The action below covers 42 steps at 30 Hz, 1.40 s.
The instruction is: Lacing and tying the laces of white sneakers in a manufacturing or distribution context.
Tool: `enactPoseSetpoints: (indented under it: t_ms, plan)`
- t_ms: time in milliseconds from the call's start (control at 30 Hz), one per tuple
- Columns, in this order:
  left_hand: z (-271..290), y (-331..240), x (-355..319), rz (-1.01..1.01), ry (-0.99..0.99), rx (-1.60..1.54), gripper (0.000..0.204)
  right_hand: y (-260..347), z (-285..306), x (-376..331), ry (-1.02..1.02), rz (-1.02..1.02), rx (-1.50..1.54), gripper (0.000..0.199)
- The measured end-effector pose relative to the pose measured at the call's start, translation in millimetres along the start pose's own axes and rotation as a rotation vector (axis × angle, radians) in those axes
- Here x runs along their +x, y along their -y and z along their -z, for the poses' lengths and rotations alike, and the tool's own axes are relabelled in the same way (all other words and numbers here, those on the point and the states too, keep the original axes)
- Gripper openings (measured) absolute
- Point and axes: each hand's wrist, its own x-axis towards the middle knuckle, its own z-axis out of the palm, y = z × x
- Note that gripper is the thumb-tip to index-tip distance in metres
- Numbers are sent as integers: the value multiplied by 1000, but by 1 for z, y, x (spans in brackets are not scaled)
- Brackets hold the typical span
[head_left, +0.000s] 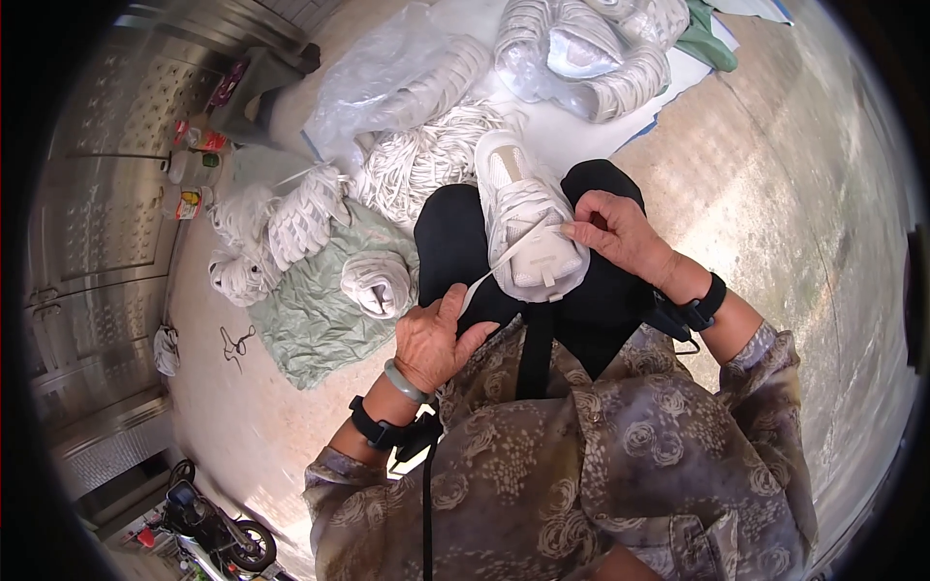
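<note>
Nearest the camera, the left hand (433, 341) sits at about seven o'clock from the picture's middle, its fingers closed in a pinch on the free end of a white shoelace (494, 266). The lace runs taut from that pinch up toward one o'clock, so the hand seems to be drawing it tight and keeping it from slipping back.

Just beyond, the white sneaker (526, 221) rests on the person's lap, on the dark trousers, sole down and toe pointing away toward twelve o'clock; the knees appear to serve as a steady rest for it. The right hand (620, 232) lies at three o'clock from the shoe, touching its side, thumb and forefinger shut on the lace where it meets the eyelets, likely to hold that crossing in place. The shoe thus lies between the two hands, with the lace bridging them.

Farther out on the floor, at nine to ten o'clock, a crumpled green sheet (320, 315) carries bundles of white laces (378, 283). Beyond, at twelve o'clock, more coiled laces lie in clear plastic bags (581, 53) on a pale mat. A scooter (213, 533) stands at seven o'clock.
</note>
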Motion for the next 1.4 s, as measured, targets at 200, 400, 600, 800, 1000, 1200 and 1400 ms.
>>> enactPoseSetpoints:
  t_ms: [200, 400, 600, 800, 1000, 1200, 1400]
  plan:
    - [-49, 3, 37, -52, 50, 76, 65, -2, -12, -1, -41, 7, -44, 42]
    - [-41, 25, 49, -72, 190, 108, 60, -9, -23, 2, -68, -43, 69, 42]
    - [-34, 26, 58, -8, 219, 27, 56, -4, -27, 2, -33, -125, 151, 42]
    - [-6, 14, 83, -106, 83, -19, 44, -2, -13, 1, 43, -223, 175, 40]
    - [-22, -8, 126, -165, -76, -90, 19, 7, -6, 4, -91, 52, -101, 31]
    - [-31, 2, 140, -118, -30, 26, 8, 15, 8, -2, -170, 187, -312, 19]
    - [-17, 15, 136, -363, -93, 189, 11, 4, 21, -7, -191, 73, -110, 15]
